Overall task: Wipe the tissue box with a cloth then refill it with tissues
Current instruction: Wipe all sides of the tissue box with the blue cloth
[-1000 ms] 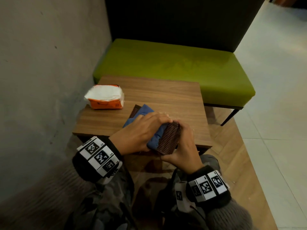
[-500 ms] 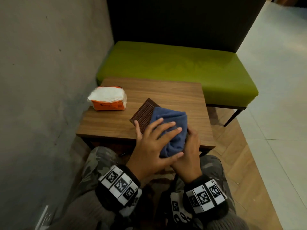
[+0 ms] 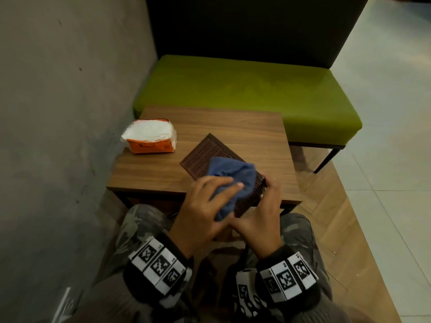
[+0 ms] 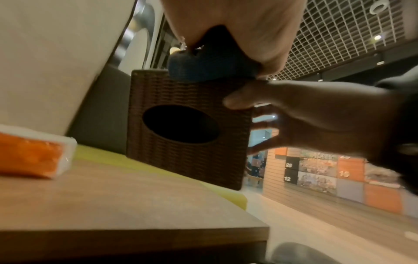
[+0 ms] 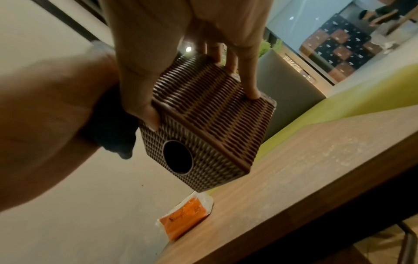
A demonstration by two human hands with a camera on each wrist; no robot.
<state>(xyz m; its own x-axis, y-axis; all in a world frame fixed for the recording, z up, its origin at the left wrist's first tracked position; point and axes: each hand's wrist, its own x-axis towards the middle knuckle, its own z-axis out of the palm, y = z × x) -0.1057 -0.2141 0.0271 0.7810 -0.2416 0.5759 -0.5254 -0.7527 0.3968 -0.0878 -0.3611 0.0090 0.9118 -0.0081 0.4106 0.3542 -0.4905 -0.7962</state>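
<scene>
While the right hand grips the tissue box, the left hand bunches the cloth, hiding its top.

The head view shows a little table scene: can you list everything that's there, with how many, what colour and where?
tissue box: one, dark brown woven, tipped on its side at the table's near right edge, oval opening empty.
cloth: one, blue, bunched on top of the tissue box.
tissue pack: one, orange wrapper with white tissues, on the table's far left corner.
table: one, wood-brown, in front of the person.
bench: one, green seat with dark back, behind the table.
wall: grey, on the left.
left hand: one, presses and grips the cloth against the box.
right hand: one, fingers curled round the box's near end.
</scene>
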